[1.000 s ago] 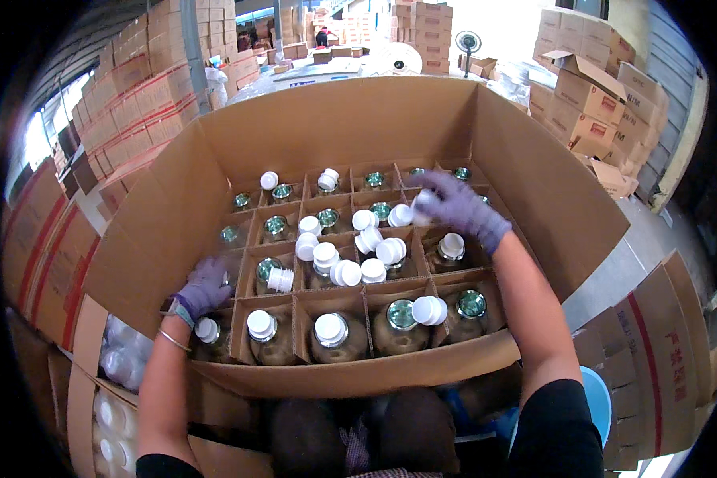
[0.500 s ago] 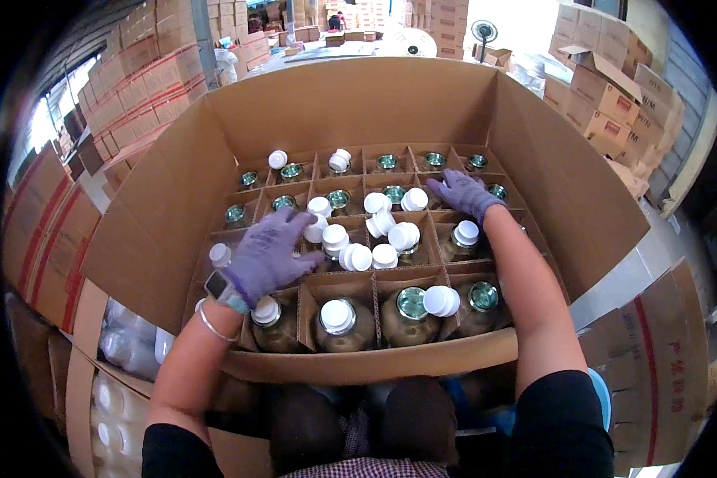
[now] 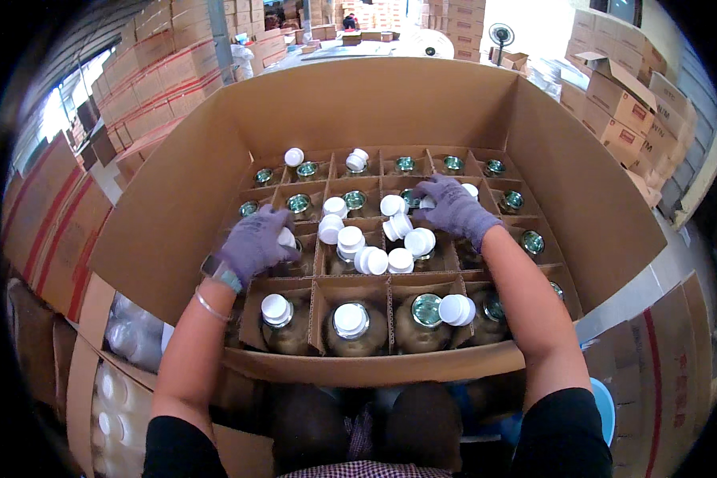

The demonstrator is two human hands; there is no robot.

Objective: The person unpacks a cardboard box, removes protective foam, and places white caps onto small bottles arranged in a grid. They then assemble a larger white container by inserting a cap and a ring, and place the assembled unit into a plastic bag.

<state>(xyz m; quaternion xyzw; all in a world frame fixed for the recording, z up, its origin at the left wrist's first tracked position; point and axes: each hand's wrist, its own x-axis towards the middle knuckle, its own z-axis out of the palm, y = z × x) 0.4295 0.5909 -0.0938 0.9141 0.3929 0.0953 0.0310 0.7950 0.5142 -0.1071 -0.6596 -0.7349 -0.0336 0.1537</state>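
We are seemingly stoppering glass bottles (image 3: 424, 338), left hand (image 3: 255, 244) gripping white stopper (image 3: 286, 237), right hand (image 3: 460, 212) unclear; next calls for alignment.

Bright background glare, dark curved rim

I read this as a warehouse used for packing: brown cartons (image 3: 167, 76) rise in tall stacks at the upper left of my view, more boxes (image 3: 620, 119) pile up at the upper right near a ribbed wall (image 3: 699, 155), a pedestal fan (image 3: 502, 34) stands near the top edge, and a big divided carton (image 3: 366, 99) of bottles (image 3: 418, 338) fills the centre
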